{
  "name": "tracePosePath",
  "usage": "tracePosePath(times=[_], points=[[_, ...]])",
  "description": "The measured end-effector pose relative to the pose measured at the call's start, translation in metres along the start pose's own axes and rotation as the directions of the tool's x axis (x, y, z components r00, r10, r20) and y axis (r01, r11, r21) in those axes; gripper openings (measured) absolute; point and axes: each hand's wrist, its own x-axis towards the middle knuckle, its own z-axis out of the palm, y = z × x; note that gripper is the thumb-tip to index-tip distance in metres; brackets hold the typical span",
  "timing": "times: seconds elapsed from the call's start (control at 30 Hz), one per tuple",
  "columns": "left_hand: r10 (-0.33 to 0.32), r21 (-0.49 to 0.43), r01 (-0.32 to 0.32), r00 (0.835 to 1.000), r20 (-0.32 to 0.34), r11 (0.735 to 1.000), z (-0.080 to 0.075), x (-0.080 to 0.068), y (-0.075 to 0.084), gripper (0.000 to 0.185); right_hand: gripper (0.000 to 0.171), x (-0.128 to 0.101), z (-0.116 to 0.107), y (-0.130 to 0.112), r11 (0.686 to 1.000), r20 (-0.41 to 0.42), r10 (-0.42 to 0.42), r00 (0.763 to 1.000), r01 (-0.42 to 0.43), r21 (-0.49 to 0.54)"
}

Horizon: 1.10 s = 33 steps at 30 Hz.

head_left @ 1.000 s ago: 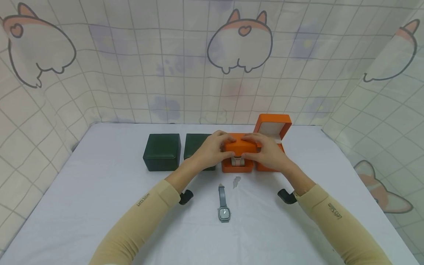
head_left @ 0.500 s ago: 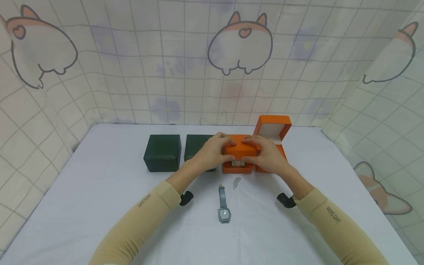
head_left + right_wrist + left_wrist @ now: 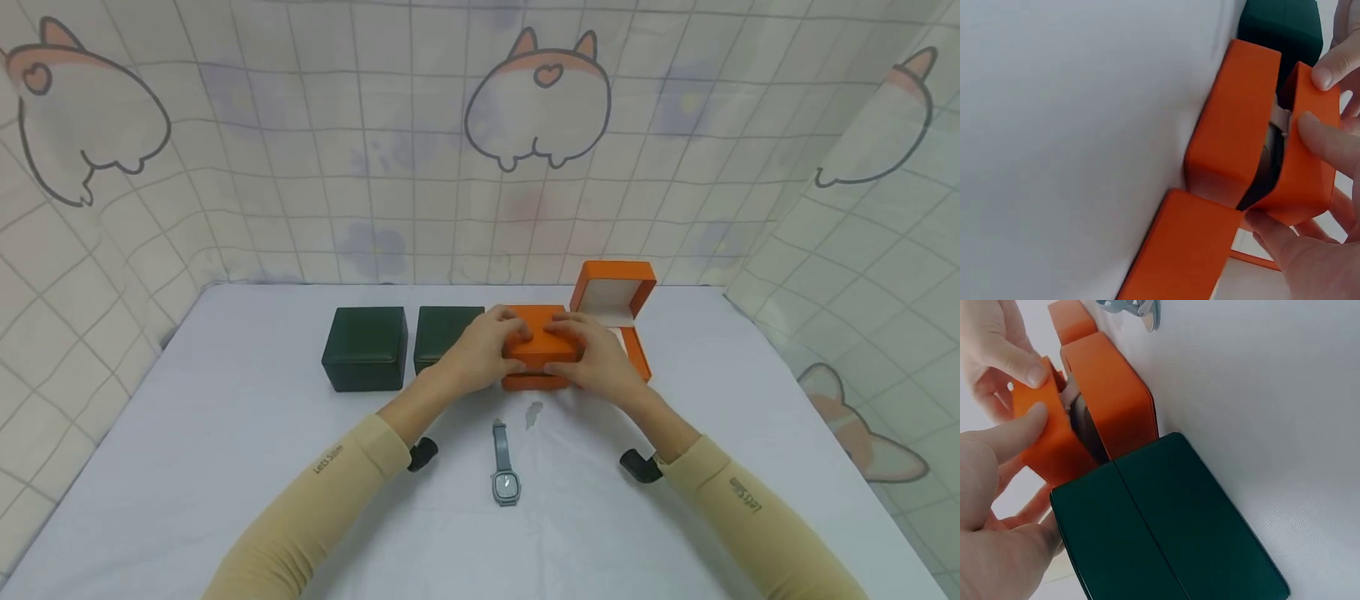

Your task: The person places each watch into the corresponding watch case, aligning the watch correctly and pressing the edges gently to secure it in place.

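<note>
Both hands, left hand and right hand, grip the orange box, fingers curled over its nearly closed lid. It sits mid-bench, opening toward the person, between a green box and an open orange box.

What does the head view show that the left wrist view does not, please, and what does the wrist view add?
Only the head view shows the grey watch lying flat on the white table, the far green box, and the second orange box standing open with its pale lining.

Only the left wrist view shows the dark gap left between lid and base of the held box, so it is not fully shut.

Both show the left hand and right hand gripping the lid of the orange box, beside the near green box.
</note>
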Motion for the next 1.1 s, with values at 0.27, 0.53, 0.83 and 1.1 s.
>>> tracePosePath(times=[0.27,0.53,0.83,1.1], points=[[-0.004,0.030,0.004,1.000,0.008,1.000,0.002,-0.002,0.002,0.032,0.055,-0.001,0.005,0.000,1.000,-0.010,0.008,1.000,-0.008,0.029],[0.025,0.073,-0.025,1.000,0.006,0.997,0.004,-0.004,0.002,0.030,0.054,-0.003,0.006,-0.001,0.999,-0.007,0.015,1.000,-0.015,0.037],[0.053,0.110,-0.054,0.999,0.006,0.992,0.005,-0.009,0.004,0.031,0.055,-0.007,0.006,0.001,0.999,0.005,0.015,1.000,-0.015,0.048],[0.073,0.121,-0.073,0.997,-0.002,0.990,0.005,-0.012,0.004,0.035,0.054,-0.012,0.001,0.001,0.999,0.003,0.007,1.000,-0.007,0.042]])
